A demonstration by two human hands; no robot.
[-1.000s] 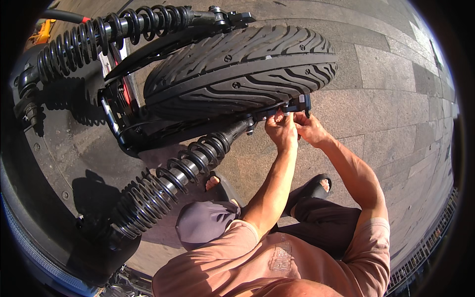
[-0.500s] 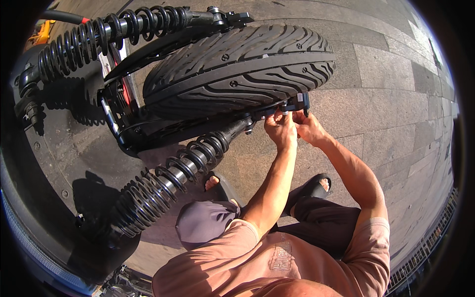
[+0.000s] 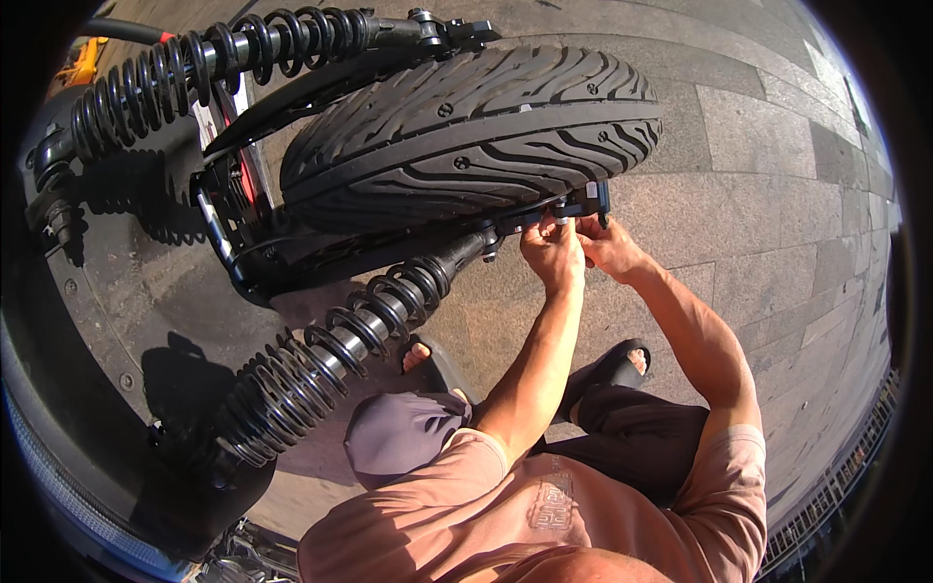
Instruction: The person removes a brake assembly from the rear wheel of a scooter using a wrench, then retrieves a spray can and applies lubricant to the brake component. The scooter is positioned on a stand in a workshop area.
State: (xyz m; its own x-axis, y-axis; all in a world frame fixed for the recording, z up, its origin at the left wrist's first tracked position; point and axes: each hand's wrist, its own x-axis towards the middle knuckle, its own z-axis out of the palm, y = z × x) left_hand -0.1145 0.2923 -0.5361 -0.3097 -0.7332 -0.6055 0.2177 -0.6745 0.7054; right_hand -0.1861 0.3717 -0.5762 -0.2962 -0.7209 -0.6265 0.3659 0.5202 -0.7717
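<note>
My left hand (image 3: 552,255) has its fingers bent at a small bolted fitting (image 3: 562,214) on the axle end, below the black tyre (image 3: 466,136). Just right of it, my right hand (image 3: 610,251) has its fingers pinched under a black bracket (image 3: 590,199), touching or very near the left hand's fingertips. What exactly the fingers hold is hidden or too small to tell. A coil-spring shock absorber (image 3: 340,345) runs from the fitting down toward the lower left.
A second coil-spring shock (image 3: 224,63) lies along the top left, above a metal swingarm frame (image 3: 224,233). Dark bodywork (image 3: 97,321) fills the left side. My sandalled feet (image 3: 632,361) rest on the stone paving (image 3: 777,223). A grate (image 3: 831,486) edges the lower right.
</note>
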